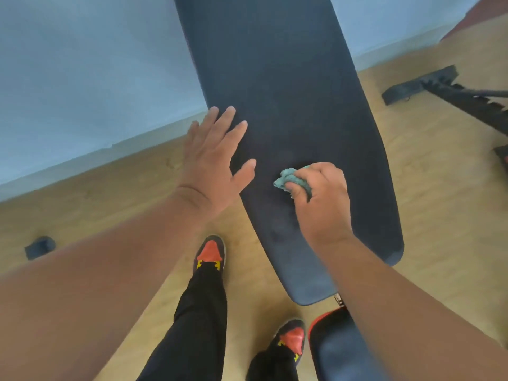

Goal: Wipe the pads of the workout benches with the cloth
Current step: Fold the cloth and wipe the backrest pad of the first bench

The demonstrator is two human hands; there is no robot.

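The right hand grips a bunched teal cloth, fingers curled round it, on the lower middle of the long dark back pad of a workout bench. The left hand lies flat with its fingers spread and straight at the pad's left edge, just left of the cloth. Below the back pad is the seat pad, dark with a red rim. The person's feet in red and black shoes stand on a light wooden floor beside the bench.
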